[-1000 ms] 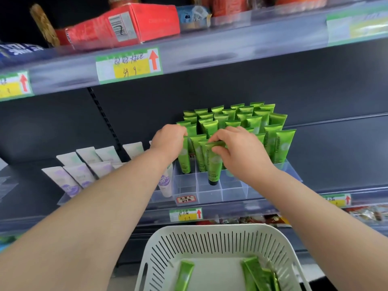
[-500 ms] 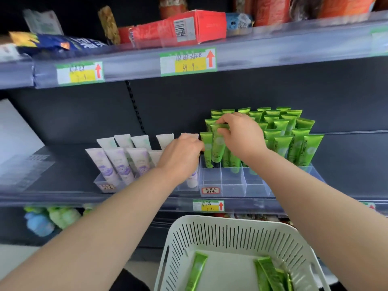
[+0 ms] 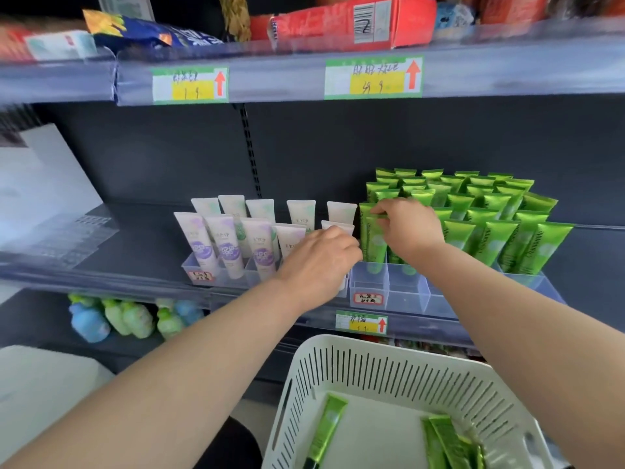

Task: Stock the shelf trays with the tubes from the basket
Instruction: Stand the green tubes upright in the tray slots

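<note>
My right hand [image 3: 411, 228] pinches the flat top of a green tube [image 3: 374, 243] that stands cap-down in the left column of the clear divided tray [image 3: 407, 292]. Behind and to the right, several more green tubes [image 3: 487, 214] fill the tray in rows. My left hand [image 3: 319, 262] rests, fingers curled, against the tray's left edge beside a white tube [image 3: 340, 211]; what its fingers hold is hidden. The white slotted basket [image 3: 389, 370] sits below, with one loose green tube [image 3: 326, 431] and a few more green tubes [image 3: 449, 445] at its right.
White and purple tubes [image 3: 225, 245] stand in a second clear tray to the left. A red box [image 3: 341, 22] and a blue bag [image 3: 152, 30] lie on the upper shelf, above yellow price tags [image 3: 372, 77]. Bottles [image 3: 115, 316] stand on the lower shelf.
My view has swung left, so the shelf sits further right in frame. My right hand has carried the green tube from a middle slot to the tray's left column; my left hand dropped lower.
</note>
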A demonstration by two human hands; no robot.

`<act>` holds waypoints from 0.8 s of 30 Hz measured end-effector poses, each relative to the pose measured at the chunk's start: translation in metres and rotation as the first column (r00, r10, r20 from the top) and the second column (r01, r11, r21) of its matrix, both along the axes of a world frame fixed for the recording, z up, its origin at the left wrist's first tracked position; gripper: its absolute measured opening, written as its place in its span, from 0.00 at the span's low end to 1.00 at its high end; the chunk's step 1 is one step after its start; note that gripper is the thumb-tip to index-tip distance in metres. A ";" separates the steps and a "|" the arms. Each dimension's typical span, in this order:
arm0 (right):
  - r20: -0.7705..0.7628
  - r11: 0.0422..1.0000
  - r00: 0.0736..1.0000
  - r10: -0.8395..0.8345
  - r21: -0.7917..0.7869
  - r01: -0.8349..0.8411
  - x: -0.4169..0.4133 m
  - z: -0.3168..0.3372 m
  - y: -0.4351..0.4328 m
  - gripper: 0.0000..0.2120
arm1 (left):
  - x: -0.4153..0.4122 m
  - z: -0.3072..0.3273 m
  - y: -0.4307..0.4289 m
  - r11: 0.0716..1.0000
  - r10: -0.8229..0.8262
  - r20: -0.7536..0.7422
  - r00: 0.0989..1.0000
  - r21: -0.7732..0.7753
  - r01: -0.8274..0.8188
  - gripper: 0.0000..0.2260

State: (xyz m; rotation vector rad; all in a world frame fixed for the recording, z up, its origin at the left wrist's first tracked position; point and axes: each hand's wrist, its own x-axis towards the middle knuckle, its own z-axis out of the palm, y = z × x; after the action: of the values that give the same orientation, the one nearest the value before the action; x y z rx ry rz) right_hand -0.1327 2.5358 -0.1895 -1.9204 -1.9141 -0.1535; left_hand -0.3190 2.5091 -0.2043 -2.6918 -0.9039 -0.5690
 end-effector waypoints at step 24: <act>-0.016 0.999 1.000 -0.002 0.034 0.002 0.027 -0.135 -0.144 0.11 | 0.015 -0.128 -0.080 0.969 -0.023 -0.067 0.997 -0.246 0.006 0.15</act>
State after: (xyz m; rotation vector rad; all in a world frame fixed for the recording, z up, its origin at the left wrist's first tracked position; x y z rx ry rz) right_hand -0.1060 2.3919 -0.3248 -1.8959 -1.8875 -0.1692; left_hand -0.3041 2.4292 -0.3326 -2.9192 -0.9955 -0.3846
